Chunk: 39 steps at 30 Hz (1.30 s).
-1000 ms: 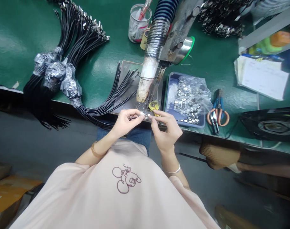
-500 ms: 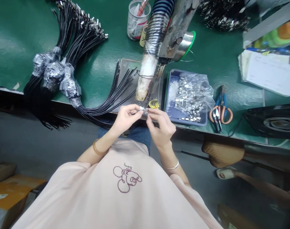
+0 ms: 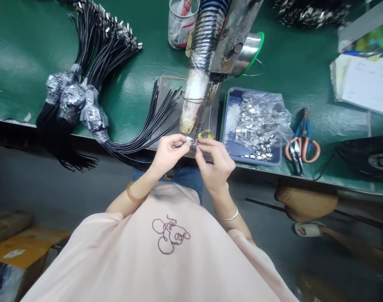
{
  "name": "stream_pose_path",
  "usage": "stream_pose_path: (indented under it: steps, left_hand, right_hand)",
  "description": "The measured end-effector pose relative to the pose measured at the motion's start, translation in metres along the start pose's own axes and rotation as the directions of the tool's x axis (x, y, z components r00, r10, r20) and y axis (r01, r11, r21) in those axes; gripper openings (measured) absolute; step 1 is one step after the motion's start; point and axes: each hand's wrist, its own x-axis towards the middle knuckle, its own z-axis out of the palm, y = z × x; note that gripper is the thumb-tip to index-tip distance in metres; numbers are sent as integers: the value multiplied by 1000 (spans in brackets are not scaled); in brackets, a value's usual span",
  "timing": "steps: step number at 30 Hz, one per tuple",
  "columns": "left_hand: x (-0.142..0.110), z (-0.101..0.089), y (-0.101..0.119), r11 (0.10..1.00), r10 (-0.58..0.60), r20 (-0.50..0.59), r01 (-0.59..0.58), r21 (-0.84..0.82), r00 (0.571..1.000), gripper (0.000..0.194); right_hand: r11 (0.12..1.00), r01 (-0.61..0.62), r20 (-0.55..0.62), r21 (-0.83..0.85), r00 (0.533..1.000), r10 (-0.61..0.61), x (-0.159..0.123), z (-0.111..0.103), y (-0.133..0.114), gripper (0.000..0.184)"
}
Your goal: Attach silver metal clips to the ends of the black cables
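My left hand (image 3: 170, 152) is closed in a pinch at the table's front edge, its fingertips almost meeting those of my right hand (image 3: 216, 161). Between the two sets of fingertips shows a small shiny metal connector (image 3: 194, 142), its far end hidden by my fingers. My right hand pinches at it too. Just beyond my fingers lies a yellow sponge (image 3: 205, 134), under the white-wrapped nozzle of a hose (image 3: 191, 100). Left of my hands a bundle of black cables (image 3: 131, 147) rests with its ends fanned over a dark board (image 3: 161, 100).
A blue tray (image 3: 229, 144) with bagged metal connectors stands to the right, beside orange-handled pliers (image 3: 303, 134). A solder spool (image 3: 250, 52) hangs by the metal arm. More wrapped cable bundles (image 3: 72, 98) lie at left. Another person's foot in a slipper (image 3: 306, 229) shows at lower right.
The view has shifted slightly, so the tray and pliers appear farther right. Both hands keep their pinch on the small connector, with little movement of the fingers.
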Motion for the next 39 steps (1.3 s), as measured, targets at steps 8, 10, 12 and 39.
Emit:
stream_pose_path:
  steps: [8, 10, 12, 39]
  left_hand:
    - [-1, -2, 5, 999, 15, 10, -16, 32, 1000, 26]
    - [-1, -2, 6, 999, 15, 11, -15, 37, 1000, 25]
    - [0, -3, 6, 999, 9, 12, -9, 33, 1000, 25]
    - [-15, -7, 0, 999, 53, 133, -53, -1, 990, 39]
  right_hand:
    - [998, 1, 0, -62, 1000, -1, 2, -2, -4, 14]
    - [998, 6, -8, -63, 1000, -7, 4, -3, -6, 14]
    - [998, 19, -13, -53, 1000, -20, 4, -3, -6, 14]
    - [891, -300, 196, 340, 949, 245, 2, -12, -6, 11]
